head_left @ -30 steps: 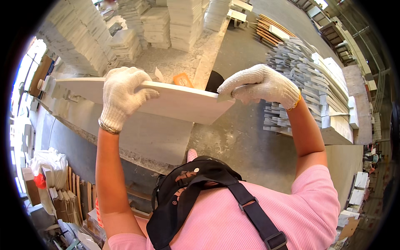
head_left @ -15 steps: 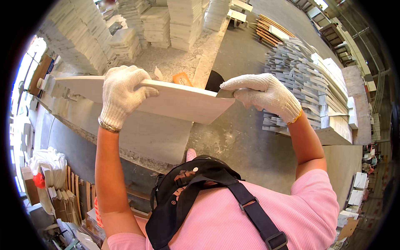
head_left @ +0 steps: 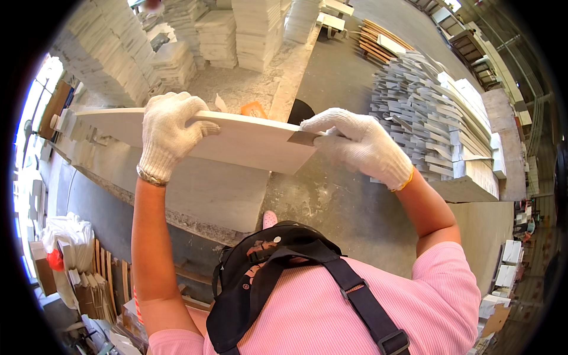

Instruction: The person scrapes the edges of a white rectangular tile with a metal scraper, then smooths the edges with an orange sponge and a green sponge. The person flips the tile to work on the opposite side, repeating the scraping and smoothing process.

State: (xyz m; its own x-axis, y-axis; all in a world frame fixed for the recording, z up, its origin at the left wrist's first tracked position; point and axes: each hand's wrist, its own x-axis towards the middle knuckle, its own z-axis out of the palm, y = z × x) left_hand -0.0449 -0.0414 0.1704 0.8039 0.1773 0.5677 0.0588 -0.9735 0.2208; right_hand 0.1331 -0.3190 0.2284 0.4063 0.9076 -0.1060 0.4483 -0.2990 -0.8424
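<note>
A long, thin white slab [head_left: 254,148] is held tilted on edge above a work surface [head_left: 231,204], its long upper edge facing up. Gloved in white knit, my left hand [head_left: 171,131] is closed over that upper edge, thumb on the near face and the other fingers hidden behind. My right hand [head_left: 365,145], in a matching glove, pinches a small grey flat piece [head_left: 302,138], which looks like a sanding sheet or scraper blade. This piece lies against the slab's near face at its right end, close to the upper corner.
An orange block [head_left: 254,110] shows just behind the slab. Tall stacks of white slabs [head_left: 255,35] stand at the far side. To the right is a large pile of narrow grey-white strips [head_left: 414,112]. Cardboard pieces and a white bag [head_left: 70,234] sit at the lower left.
My right hand has moved left with the grey piece, which now overlaps more of the slab's right end. The left hand keeps its grip on the slab.
</note>
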